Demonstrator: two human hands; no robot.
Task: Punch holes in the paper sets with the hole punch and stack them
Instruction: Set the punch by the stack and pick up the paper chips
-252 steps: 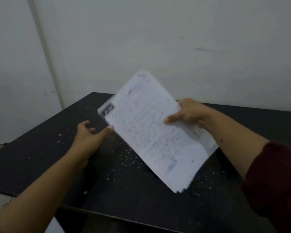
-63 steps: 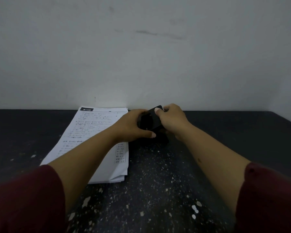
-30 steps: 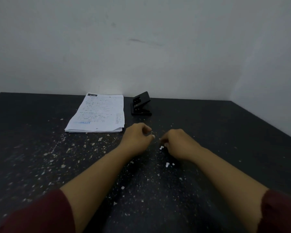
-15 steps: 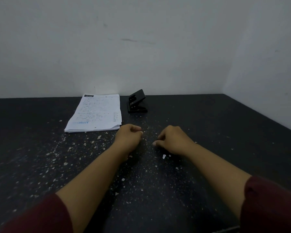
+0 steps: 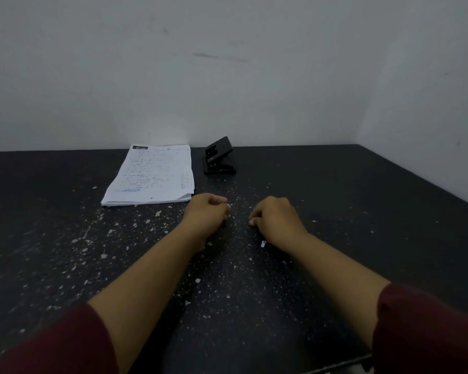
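Fingers (image 5: 224, 207) on both my hands are curled shut on nothing, resting on the desk (image 5: 335, 211), with the paper stack (image 5: 152, 176) ahead-left nearest my left hand (image 5: 206, 211), long axis pointing away, hole punch (image 5: 219, 160) just right of it.

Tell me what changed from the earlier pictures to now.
Both hands let go of the black metal hole punch and drew back toward the body; the left hand and right hand now rest as loose fists on the speckled black table. The white printed paper stack and the punch stayed put.
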